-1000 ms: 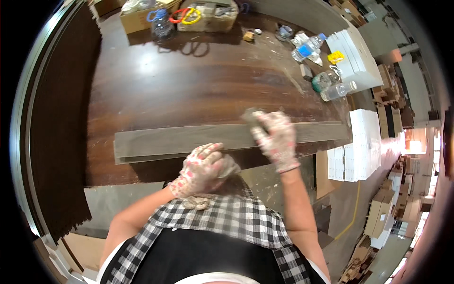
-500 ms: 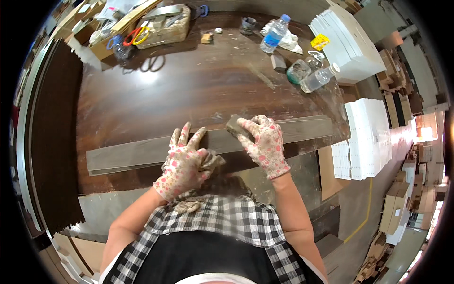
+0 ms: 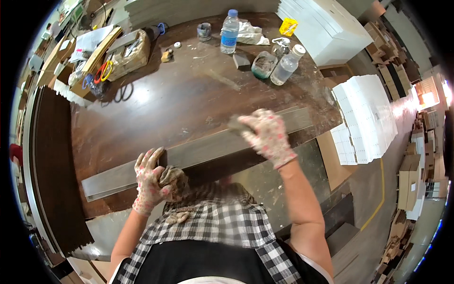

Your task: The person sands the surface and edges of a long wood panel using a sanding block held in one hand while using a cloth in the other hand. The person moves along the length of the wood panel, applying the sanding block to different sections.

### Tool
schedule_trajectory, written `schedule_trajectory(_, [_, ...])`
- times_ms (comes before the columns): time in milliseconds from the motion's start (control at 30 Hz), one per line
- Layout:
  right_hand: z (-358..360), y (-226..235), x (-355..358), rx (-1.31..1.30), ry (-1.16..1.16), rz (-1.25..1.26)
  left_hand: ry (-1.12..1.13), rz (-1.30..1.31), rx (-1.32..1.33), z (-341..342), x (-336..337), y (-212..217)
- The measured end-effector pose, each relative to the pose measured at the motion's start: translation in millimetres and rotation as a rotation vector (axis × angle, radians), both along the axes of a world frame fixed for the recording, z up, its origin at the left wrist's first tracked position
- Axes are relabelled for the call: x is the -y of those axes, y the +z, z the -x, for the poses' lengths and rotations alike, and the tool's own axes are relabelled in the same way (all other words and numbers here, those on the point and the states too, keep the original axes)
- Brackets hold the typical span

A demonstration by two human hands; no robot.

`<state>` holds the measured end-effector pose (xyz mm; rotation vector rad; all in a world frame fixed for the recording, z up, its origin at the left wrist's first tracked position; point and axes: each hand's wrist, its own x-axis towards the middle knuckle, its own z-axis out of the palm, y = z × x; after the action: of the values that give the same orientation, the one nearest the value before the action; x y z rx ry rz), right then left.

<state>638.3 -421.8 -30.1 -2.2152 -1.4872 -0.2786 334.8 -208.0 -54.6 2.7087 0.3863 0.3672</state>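
Head view: a person works at a dark brown, glossy surface, scuffed and marked with pale specks.
Grey strips: long, flat grey strips lie slantwise along the near edge of the surface, one on another (their ends slightly offset at the left).
Left hand: the gloved left hand is at the left part of the strips, its longer fingers reaching over them and a little apart, the thumb closed against a crumpled cloth.
Right hand: the gloved right hand is above the strips right of their middle, fingers clamped on a small dark block near their far edge; blur hides whether block and strips touch.
Gloves: pale with pink flower spots, on both hands.
Bottles: a blue-capped bottle stands at the far side, a white-capped bottle nearer the right, beside a cut-down container.
Loose pieces: a grey block and a white rag lie near the blue-capped bottle.
Far left: scissors with red and yellow handles lean by a worn carton.
Right side: white panels are stacked beyond the surface.
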Motion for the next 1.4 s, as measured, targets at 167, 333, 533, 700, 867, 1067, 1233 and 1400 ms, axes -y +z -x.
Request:
schedule_trajectory(167, [-125, 6, 87, 0.125, -0.474, 0.368, -0.012, 0.006, 0.022, 1, 1, -7])
schedule_trajectory(333, [-109, 8, 72, -0.024, -0.174, 0.117, 0.01, -0.002, 0.043, 3, 4, -10])
schedule_trajectory(533, [-156, 1, 123, -0.141, -0.556, 0.142, 0.041, 0.013, 0.123, -1, 8, -12])
schedule_trajectory(700, [-142, -11, 142, -0.365, -0.4, 0.013, 0.053, 0.024, 0.011, -3, 12, -4])
schedule_trajectory(867, [-119, -16, 210, -0.526, -0.398, -0.024, 0.065, 0.006, 0.059, 1, 7, -14])
schedule_trajectory(1067, [-89, -33, 185, -0.2, -0.557, -0.314, 0.051, 0.027, 0.101, -3, 12, -10])
schedule_trajectory(1233, [-6, -66, 113, -0.056, -0.612, -0.333, 0.099, 0.005, 0.087, -7, 19, -5])
schedule_trajectory(1400, [-2, -65, 110, -0.021, -0.483, -0.325, 0.064, 0.006, 0.095, -5, 17, -8])
